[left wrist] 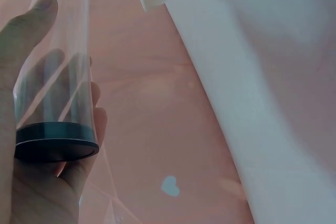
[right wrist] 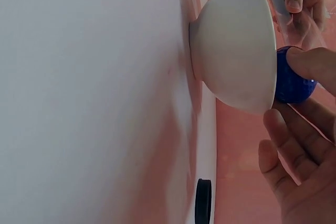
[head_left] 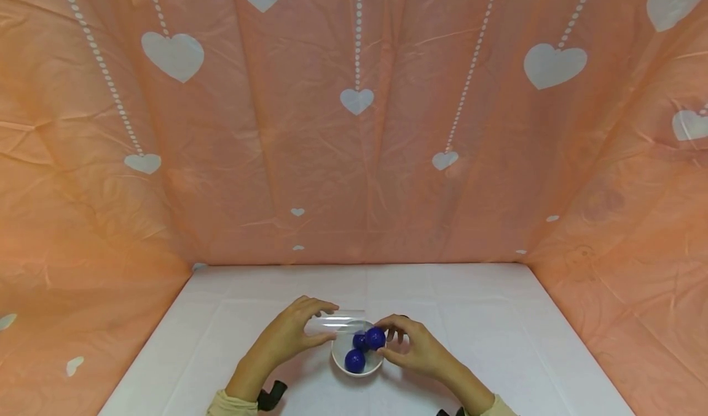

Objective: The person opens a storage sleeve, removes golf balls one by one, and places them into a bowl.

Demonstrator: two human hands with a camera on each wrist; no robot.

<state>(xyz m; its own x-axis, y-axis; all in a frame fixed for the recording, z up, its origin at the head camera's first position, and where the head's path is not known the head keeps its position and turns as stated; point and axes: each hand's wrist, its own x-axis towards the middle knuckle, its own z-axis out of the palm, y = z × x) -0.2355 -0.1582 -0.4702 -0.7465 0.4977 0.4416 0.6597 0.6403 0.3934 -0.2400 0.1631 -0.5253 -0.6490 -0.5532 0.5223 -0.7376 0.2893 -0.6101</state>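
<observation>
My left hand [head_left: 287, 336] grips a clear plastic tube [head_left: 345, 317], lying roughly sideways over the far side of a white bowl [head_left: 356, 375]. In the left wrist view, a black cap [left wrist: 56, 148] closes the tube's end by the palm, and the fingers show through its wall. My right hand [head_left: 420, 348] pinches a dark blue ball [head_left: 376, 338] between thumb and fingers at the bowl's right rim, close to the tube's other end. Two more blue balls sit in the bowl, one at the front [head_left: 354, 361] and another [head_left: 360, 341] partly hidden behind the held ball.
A black round lid [right wrist: 203, 201] stands out on the white table [head_left: 475, 305] beyond the right hand, mostly hidden by that hand in the head view. Orange sheeting [head_left: 354, 176] with white hearts encloses the table at the back and sides.
</observation>
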